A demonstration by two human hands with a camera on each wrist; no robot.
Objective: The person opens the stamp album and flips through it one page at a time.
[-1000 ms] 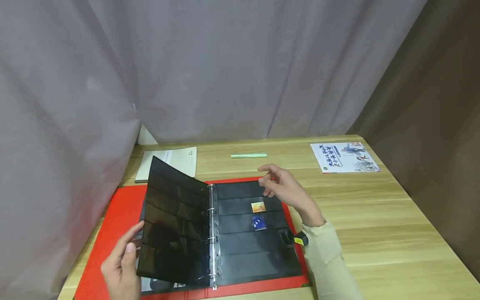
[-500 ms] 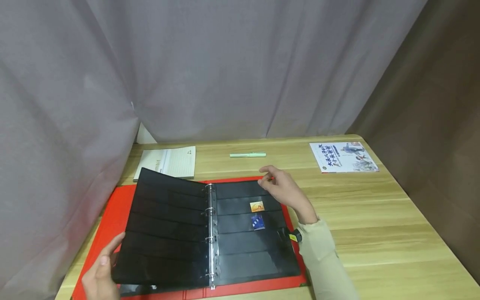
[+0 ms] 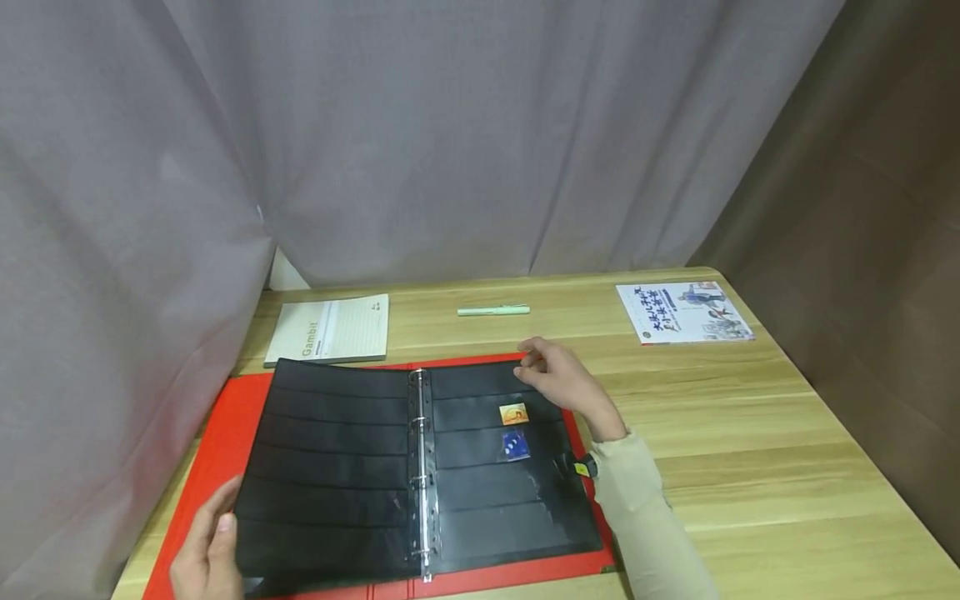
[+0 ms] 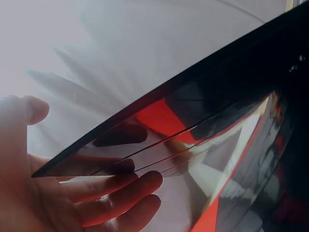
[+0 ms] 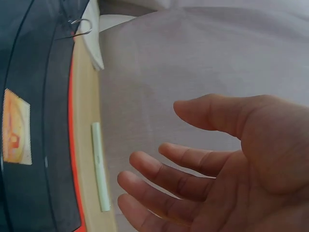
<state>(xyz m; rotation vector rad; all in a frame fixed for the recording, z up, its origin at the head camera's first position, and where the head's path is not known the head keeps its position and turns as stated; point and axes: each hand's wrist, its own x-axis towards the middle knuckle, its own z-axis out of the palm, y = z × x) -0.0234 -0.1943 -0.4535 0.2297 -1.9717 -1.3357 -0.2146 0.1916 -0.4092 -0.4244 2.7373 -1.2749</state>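
A red binder (image 3: 217, 433) lies open on the wooden table, filled with black pocket pages. My left hand (image 3: 216, 523) is at the outer edge of the left black page (image 3: 330, 467). In the left wrist view its straight fingers (image 4: 116, 186) lie under that page (image 4: 231, 96) and the thumb stands apart. An orange stamp (image 3: 513, 413) and a blue stamp (image 3: 515, 444) sit in the right page (image 3: 495, 508). My right hand (image 3: 536, 365) hovers relaxed over that page's top right corner and holds nothing. The right wrist view shows its loosely curved fingers (image 5: 159, 169) and the orange stamp (image 5: 15, 128).
A pale notebook (image 3: 330, 329) lies behind the binder at the left. A green pen (image 3: 493, 311) lies at the back middle and a printed booklet (image 3: 682, 312) at the back right. Grey curtains close off the back and left, and a brown one the right.
The left black page has swung down from half raised to nearly flat on the left side, with my left hand lowering along its edge. My right hand has stayed over the top right corner.
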